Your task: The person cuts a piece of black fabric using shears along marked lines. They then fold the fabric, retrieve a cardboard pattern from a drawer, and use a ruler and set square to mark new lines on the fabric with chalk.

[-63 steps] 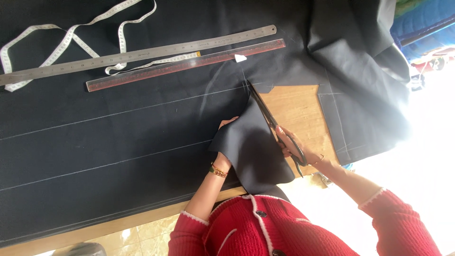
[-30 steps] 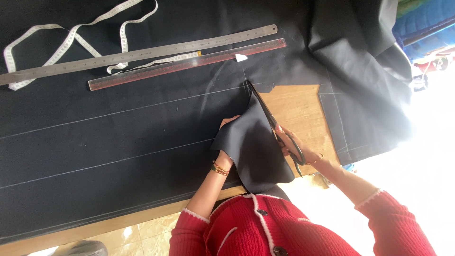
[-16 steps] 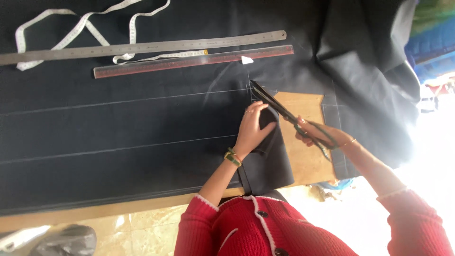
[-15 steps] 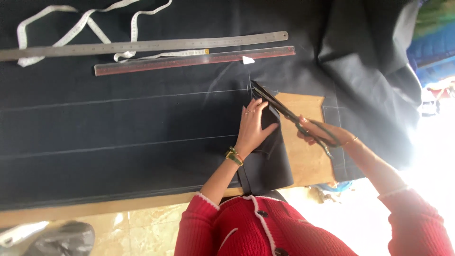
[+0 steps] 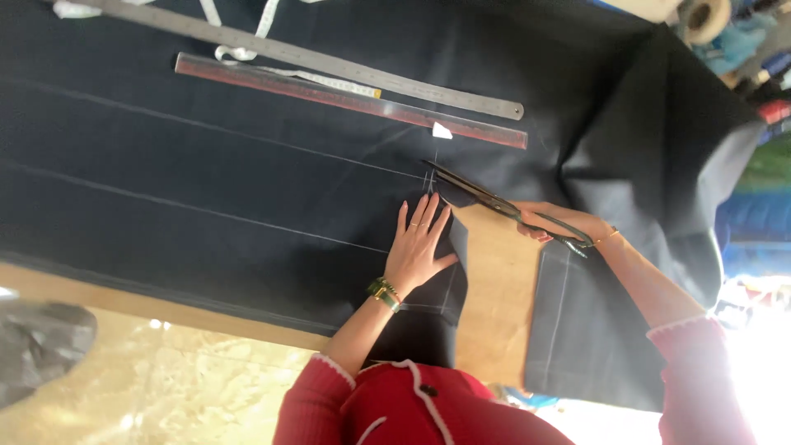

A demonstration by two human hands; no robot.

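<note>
At the far left part of the desk (image 5: 99, 292), near its far edge, a long steel ruler (image 5: 329, 62) lies on the dark fabric (image 5: 206, 181), and a white tape measure (image 5: 247, 41) passes under it. Just beside it, closer to the person, lies a reddish wooden ruler (image 5: 346, 99), with a small white chalk piece (image 5: 442, 130) touching its right part. Pale chalk lines (image 5: 206, 210) run across the fabric toward the cut.

In the middle, the left hand (image 5: 420, 247) lies flat with spread fingers on the fabric, right at the edge of the cut, so it grips nothing and only presses down. A bare strip of desk shows between the two cut sides.

To the right, the right hand (image 5: 560, 224) has a closed grip on the handles of the scissors (image 5: 486, 198); the blades look nearly closed, their tip at the crossing of the chalk lines.

To do this cut well, I think the lower blade should slide on the desk, the pressing hand should stay beside the line and away from the blades, and the strokes should be long and stop exactly at the chalk crossing. The loose folded fabric at the right corner may pull, so it should stay slack.
</note>
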